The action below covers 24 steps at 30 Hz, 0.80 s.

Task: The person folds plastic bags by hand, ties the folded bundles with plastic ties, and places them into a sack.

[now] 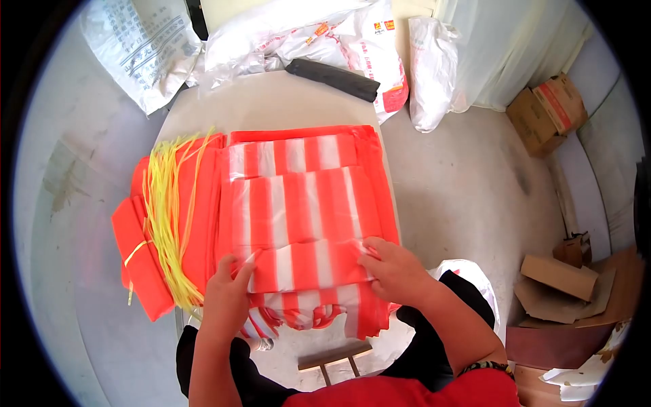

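Observation:
Red-and-white striped plastic bags (305, 210) lie layered on a stack of red sheets (383, 197) on the table. My left hand (229, 292) pinches the left edge of the nearest striped fold between thumb and fingers. At the right edge of that same fold, my right hand (397, 273) grips the plastic. Below both hands, crumpled striped plastic hangs over the table's near edge. Left of the stack, a bundle of yellow strips (163, 217) rests on folded red material (196, 224). A red roll (142, 261) tied with a yellow strip is beside it.
A black roll (332, 79) lies at the back of the table (224, 102). White printed sacks (298, 34) stand behind it. Cardboard boxes (548, 112) are at the far right, with an open carton (576, 292) nearer. A small wooden stool (336, 356) shows between my legs.

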Tool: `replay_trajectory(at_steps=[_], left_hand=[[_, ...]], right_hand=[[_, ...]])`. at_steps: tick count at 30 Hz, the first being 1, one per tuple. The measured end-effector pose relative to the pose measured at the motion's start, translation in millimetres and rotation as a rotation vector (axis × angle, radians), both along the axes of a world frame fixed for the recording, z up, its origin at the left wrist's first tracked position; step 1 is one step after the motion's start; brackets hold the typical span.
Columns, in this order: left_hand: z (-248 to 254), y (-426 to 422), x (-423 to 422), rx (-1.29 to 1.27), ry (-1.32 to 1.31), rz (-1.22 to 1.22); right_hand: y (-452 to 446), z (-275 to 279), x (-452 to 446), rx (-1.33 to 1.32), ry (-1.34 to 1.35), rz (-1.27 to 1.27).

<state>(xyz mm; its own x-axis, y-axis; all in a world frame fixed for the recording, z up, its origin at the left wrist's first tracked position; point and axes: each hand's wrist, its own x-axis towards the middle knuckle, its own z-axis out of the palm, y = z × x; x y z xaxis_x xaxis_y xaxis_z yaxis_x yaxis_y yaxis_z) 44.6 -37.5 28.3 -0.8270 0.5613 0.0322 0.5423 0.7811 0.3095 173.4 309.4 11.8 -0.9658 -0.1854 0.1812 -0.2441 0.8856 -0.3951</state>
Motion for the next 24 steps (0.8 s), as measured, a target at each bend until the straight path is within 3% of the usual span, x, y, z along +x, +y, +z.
replay_trajectory(at_steps=[7, 15, 18, 21, 22, 24], left_hand=[[-4, -6, -5, 0.032, 0.130, -0.082], [12, -23, -14, 0.221, 0.064, -0.121], [15, -32, -15, 0.510, -0.236, -0.064], [21, -31, -13, 0.910, -0.768, 0.114], [12, -35, -15, 0.869, -0.791, 0.162], [-3, -25, -19, 0.872, -0.702, 0.237]], right_hand=[[9, -7, -8, 0.096, 0.234, 0.080], [26, 19, -9, -0.208, 0.061, 0.060], [36, 22, -2, -0.494, -0.092, -0.018], [43, 18, 1, -0.908, -0.427, -0.267], [45, 16, 0, -1.050, -0.561, -0.372], [41, 13, -10, -0.874, -0.511, -0.480]])
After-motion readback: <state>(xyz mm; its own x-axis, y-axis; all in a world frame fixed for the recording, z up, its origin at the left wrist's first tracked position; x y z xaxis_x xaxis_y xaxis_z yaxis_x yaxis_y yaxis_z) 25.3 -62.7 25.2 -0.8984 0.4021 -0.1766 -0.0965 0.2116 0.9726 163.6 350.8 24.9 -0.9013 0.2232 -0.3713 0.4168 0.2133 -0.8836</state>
